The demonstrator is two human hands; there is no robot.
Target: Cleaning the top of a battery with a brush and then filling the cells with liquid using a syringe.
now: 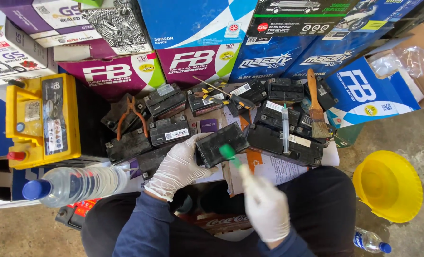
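Nearest the camera, the right hand [267, 208], in a white glove, is clenching its grip around a green-tipped brush with a pale handle [232, 156], its head touching the small black rectangular battery [220, 144]. The left hand [177, 167], also gloved, is grasping that battery by its left end, tilting it above the printed paper sheet [273, 167] spread over the person's lap. To the left, a clear plastic bottle with a blue cap [74, 184] is lying on its side. To the right, a yellow plastic funnel [388, 185] is sitting on the concrete floor. Further off, more black batteries, orange-handled pliers [132, 116], a clear syringe [285, 127] and a wooden-handled paintbrush [316, 109] are lying before stacked cardboard boxes [197, 62]; a yellow battery [43, 119] is standing left.
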